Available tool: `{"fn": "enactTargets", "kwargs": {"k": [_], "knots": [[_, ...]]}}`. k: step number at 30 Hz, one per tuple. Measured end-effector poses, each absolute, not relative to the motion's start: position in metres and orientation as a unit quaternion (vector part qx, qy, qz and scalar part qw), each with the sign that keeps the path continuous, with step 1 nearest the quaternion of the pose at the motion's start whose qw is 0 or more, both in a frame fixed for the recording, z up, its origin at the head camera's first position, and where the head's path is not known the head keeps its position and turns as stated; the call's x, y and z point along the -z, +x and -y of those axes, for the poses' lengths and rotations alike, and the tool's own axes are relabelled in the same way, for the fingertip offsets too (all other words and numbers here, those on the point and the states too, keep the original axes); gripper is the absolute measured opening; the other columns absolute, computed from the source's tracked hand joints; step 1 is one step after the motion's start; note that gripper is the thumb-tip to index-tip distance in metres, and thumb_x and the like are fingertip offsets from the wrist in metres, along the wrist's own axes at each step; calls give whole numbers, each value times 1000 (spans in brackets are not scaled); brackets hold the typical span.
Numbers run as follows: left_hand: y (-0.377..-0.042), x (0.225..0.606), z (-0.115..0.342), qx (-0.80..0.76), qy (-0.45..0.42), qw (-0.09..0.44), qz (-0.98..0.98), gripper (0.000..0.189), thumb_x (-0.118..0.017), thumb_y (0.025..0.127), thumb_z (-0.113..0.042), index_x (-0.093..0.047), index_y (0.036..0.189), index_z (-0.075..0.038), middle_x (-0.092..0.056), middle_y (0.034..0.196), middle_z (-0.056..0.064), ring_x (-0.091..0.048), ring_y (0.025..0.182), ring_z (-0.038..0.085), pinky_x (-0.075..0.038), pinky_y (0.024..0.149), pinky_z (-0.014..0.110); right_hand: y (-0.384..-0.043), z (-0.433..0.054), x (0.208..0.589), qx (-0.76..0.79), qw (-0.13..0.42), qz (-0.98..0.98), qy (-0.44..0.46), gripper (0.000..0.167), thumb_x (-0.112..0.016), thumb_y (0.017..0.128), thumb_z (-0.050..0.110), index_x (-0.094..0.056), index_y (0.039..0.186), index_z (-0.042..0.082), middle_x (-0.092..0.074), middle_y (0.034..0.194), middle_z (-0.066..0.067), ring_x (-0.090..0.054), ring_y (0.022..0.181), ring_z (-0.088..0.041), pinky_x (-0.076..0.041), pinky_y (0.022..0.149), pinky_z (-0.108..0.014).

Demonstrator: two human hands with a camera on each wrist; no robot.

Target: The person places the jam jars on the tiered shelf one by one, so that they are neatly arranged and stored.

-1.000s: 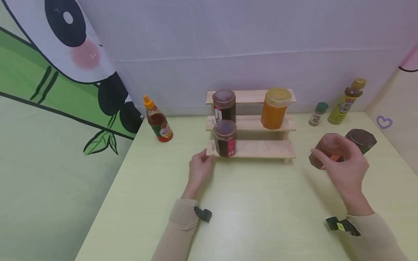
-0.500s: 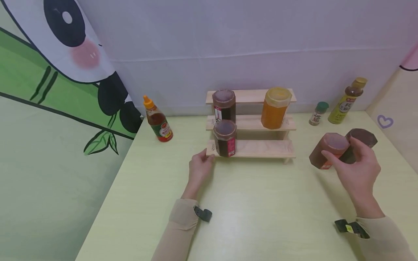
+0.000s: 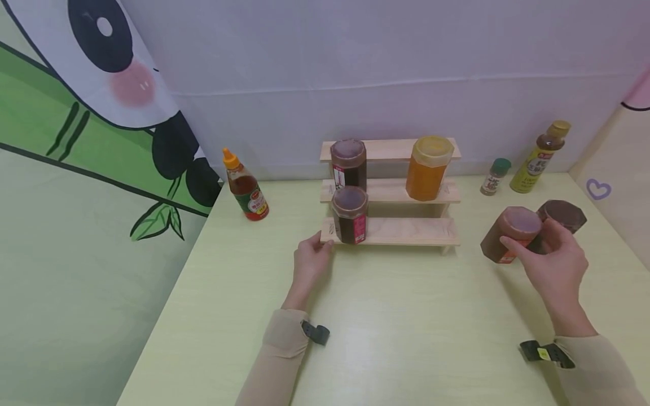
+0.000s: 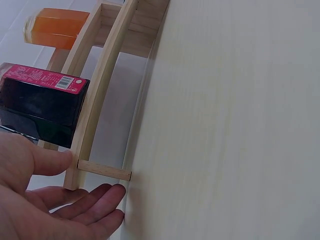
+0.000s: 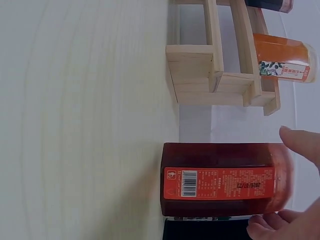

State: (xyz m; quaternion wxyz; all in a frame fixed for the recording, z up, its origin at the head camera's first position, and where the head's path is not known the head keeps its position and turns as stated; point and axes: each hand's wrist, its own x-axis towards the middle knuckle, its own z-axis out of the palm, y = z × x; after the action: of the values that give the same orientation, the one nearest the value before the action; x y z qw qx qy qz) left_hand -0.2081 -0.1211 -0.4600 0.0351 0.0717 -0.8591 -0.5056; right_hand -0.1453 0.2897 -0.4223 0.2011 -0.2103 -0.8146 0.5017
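A second ago my right hand (image 3: 556,265) was arched across the top of the red-labelled jar (image 3: 508,230); since then it has slid over to my right, so the lid now shows nearly whole. Against half a second ago it has shifted only a touch. The jar itself stands in the same place, upright on the surface (image 3: 386,327), to the right of the wooden rack (image 3: 411,231) and apart from it. My left hand has stayed where it was.

The fingers of my right hand are parted and loose around the jar's upper part, and I am not gripping it. The wrist view shows a gap between my thumb and the jar's near-lid edge, while my other fingers are bent on the opposite side, close to the lid and beside the dark jar (image 3: 566,213) next to it (whether a fingertip brushes either jar, I cannot tell).

With my left hand (image 3: 311,262) I pinch the left end of the rack's lowest board, thumb above and forefinger below. The remaining fingers reach loosely past it, near the rack's small leg.

Just by that grip, the pink-labelled jar (image 3: 350,217) stands on the lowest board. Behind it is the white-labelled jar (image 3: 349,168), its base hidden from me. The orange jar (image 3: 427,175) sits toward the right of the middle board.
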Motion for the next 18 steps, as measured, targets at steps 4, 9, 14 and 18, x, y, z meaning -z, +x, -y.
{"fn": "enactTargets", "kwargs": {"k": [4,9,14,18], "knots": [[-208,460,121,511,71,34,856,42,-64,92,-23,-58,131,-7,-70,100,7,-65,86,18,-52,71,34,-148,-291,423,-500,176,819,-219,82,-83,73,31,-44,142,12,-50,138,-10,-50,122,-14,-39,96,-21],[-208,459,121,512,74,30,855,42,-64,92,-23,-58,131,-8,-70,102,7,-65,87,18,-52,71,33,-152,-292,425,-495,157,824,-226,85,-83,73,37,-43,143,11,-48,140,-12,-50,123,-16,-39,96,-22],[-207,458,121,510,77,31,856,42,-64,92,-23,-58,131,-7,-70,102,7,-65,89,19,-52,74,35,-156,-294,428,-487,150,831,-223,85,-84,70,38,-46,141,10,-51,136,-13,-55,115,-11,-43,83,-11],[-207,458,121,509,78,31,857,42,-64,92,-23,-58,131,-7,-70,102,7,-65,89,19,-52,74,34,-157,-295,430,-474,139,842,-219,89,-84,69,40,-45,142,8,-52,136,-15,-57,112,-9,-43,76,-7]]}}
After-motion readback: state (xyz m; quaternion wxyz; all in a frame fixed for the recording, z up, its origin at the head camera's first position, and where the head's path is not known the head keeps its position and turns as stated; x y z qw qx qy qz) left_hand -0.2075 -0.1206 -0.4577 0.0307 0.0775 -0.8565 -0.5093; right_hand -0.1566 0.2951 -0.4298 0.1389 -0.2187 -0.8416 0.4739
